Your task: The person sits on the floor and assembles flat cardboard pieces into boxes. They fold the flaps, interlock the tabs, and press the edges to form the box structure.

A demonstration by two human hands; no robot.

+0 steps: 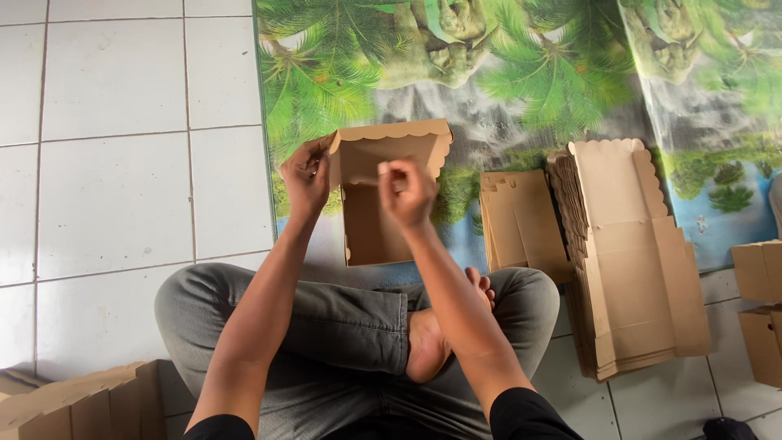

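Head-camera view, looking down: a person sat cross-legged on a white tiled floor, folding a brown cardboard box held up in front of the knees, above the near edge of a floor mat printed with palm trees. The left hand was closed in a pinch on the box's left wall near its upper corner, while the right hand was curled shut in front of the box's open middle, fingertips pressed to what looked like an inner flap; exactly what it gripped could not be made out. The box's scalloped lid flap stood at the far side, and its open cavity faced the camera.

Just right of the box, a small pile of flat blanks lay on the mat, and beside it a taller stack of unfolded scalloped blanks stretched from the mat onto the tiles. Finished boxes sat at the right edge of the frame, and more cardboard pieces at the lower left.

Judging from the grip, the fold would have gone best with the left hand bracing the wall square while the right pushed the flap along its crease until the tab seated, with even pressure so the thin board did not buckle or tear at the corner.
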